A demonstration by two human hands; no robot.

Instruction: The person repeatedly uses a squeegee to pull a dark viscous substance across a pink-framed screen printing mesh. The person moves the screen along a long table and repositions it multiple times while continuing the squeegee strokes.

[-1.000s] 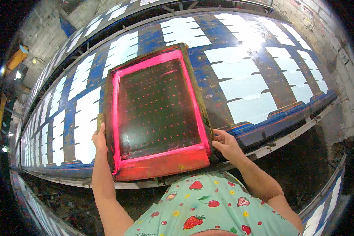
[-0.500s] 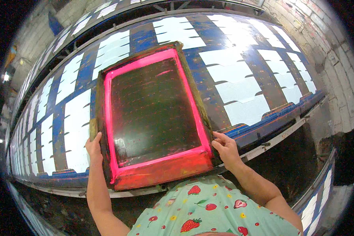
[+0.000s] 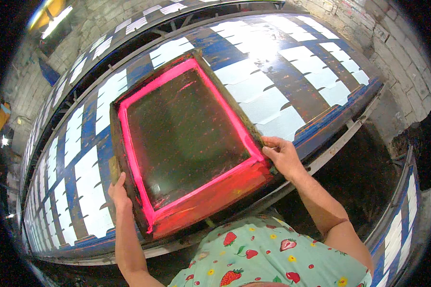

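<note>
I hold a wooden screen frame [image 3: 225, 97] with a dark speckled mesh [image 3: 184, 134], bright pink bands inside it and a red-stained near end. My left hand [image 3: 119, 191] is closed on its left side near the lower corner, beside an olive wooden piece [image 3: 114, 170]. My right hand [image 3: 285, 158] grips the right side near the lower corner. The frame is over a long, paint-marked blue and dark table [image 3: 282, 76] bearing rows of white cut pieces [image 3: 88, 186]; whether it touches the surface I cannot tell.
Another long surface with white pieces [image 3: 143, 19] runs behind, and one [image 3: 395, 225] stands at the lower right. A metal rail [image 3: 352, 125] edges the table nearest me. Block walls [image 3: 392, 57] and a lit tube lamp [image 3: 57, 21] are at the sides.
The frame has turned anticlockwise in the view, its right side rising and left side lowering, with both hands still on it. The background has shifted as the camera moved.
</note>
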